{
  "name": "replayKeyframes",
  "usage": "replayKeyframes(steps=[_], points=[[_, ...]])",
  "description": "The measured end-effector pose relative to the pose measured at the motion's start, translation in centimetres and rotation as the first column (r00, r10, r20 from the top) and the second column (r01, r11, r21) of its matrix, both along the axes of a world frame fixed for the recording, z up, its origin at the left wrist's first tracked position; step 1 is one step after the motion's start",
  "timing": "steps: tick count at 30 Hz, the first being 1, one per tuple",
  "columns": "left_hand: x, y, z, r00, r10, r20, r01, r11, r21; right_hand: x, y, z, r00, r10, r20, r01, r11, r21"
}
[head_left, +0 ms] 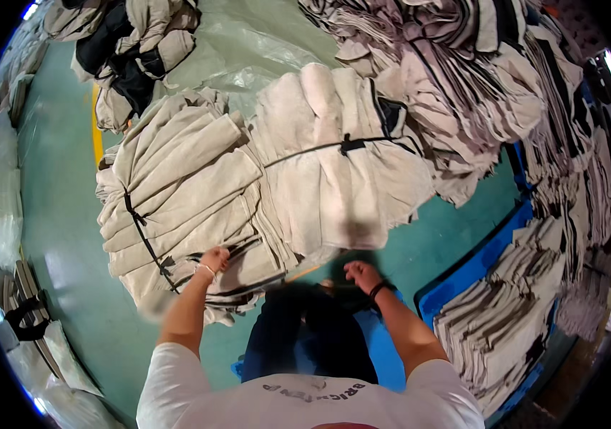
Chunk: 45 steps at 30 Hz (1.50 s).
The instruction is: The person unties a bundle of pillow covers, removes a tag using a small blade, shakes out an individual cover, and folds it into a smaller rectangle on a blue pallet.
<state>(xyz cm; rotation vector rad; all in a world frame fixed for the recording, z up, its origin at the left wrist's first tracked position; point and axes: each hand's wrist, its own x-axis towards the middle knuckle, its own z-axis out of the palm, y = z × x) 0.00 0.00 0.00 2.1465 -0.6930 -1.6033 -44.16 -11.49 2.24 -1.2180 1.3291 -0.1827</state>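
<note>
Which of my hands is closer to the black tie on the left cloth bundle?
Left. Your left hand is just right of the black tie, at the near side of the left cloth bundle; your right hand is farther right, past that bundle.

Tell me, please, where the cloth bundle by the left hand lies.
In the head view, that cloth bundle lies left of centre, right beside another strapped bundle on its right, with the left hand at its near edge.

left bundle (pixel 184 179) showing matt, creased cloth | far sheet (pixel 262 39) gleaming, glossy plastic | floor (pixel 59 207) looking smooth, glossy | right pallet (pixel 481 262) showing plastic
</note>
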Motion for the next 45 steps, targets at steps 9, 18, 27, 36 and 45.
replayKeyframes(steps=[9,18,27,36,45], points=[[2.7,-5.5,-3.3,0.985,0.170,0.017,-0.170,0.976,0.133,8.6,-13.0,-10.6,0.999,0.014,-0.028,-0.019,0.987,-0.160],[7.7,-11.2,-14.0,0.915,0.087,0.394,-0.079,0.996,-0.036,10.9,-13.3,-15.4,0.958,-0.017,-0.287,-0.177,0.751,-0.636],[-1.9,-15.1,-11.5,0.961,0.250,0.117,-0.136,0.797,-0.589,9.7,-14.0,-14.7,0.984,-0.006,-0.177,-0.066,0.915,-0.399],[-11.8,-27.9,-5.9,0.738,-0.104,0.667,0.592,0.574,-0.566,9.8,-14.1,-14.7,0.990,0.014,-0.140,-0.064,0.929,-0.365],[-13.6,-29.6,-8.1,0.577,-0.387,0.720,0.729,0.641,-0.240,9.4,-13.9,-14.5,0.985,-0.091,-0.144,0.032,0.930,-0.366]])
